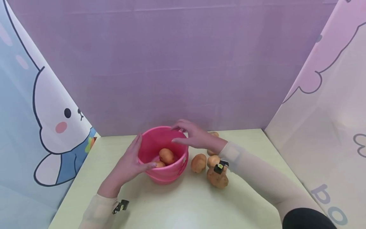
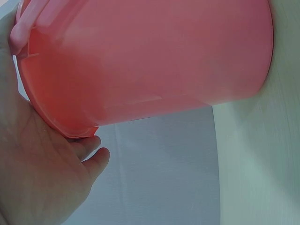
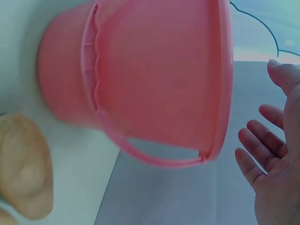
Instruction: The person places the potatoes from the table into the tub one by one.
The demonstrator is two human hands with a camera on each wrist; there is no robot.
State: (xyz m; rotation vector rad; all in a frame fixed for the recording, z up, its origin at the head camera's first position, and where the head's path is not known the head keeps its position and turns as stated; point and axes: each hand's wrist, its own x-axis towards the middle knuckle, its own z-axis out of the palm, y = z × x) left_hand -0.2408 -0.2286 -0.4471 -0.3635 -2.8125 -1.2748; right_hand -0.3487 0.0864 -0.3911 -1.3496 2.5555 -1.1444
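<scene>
A pink bucket [image 1: 166, 174] stands upright on the table, holding two potatoes [image 1: 166, 156] that show above its near rim. My left hand [image 1: 130, 162] rests against the bucket's left side, fingers stretched up along the rim and thumb reaching over the near edge. In the left wrist view, the palm lies right at the rim. My right hand [image 1: 194, 135] hovers over the bucket's right rim with fingers spread and nothing in them. The right wrist view shows a gap between those fingers and the bucket, whose handle [image 3: 154, 158] hangs down its side.
Several loose potatoes [image 1: 198, 163] lie on the pale table [image 1: 177, 206] right of the bucket, some partly under the right forearm in view. A purple backdrop [image 1: 183, 70] rises behind the table, with printed cloth panels [image 1: 63, 127] at both sides.
</scene>
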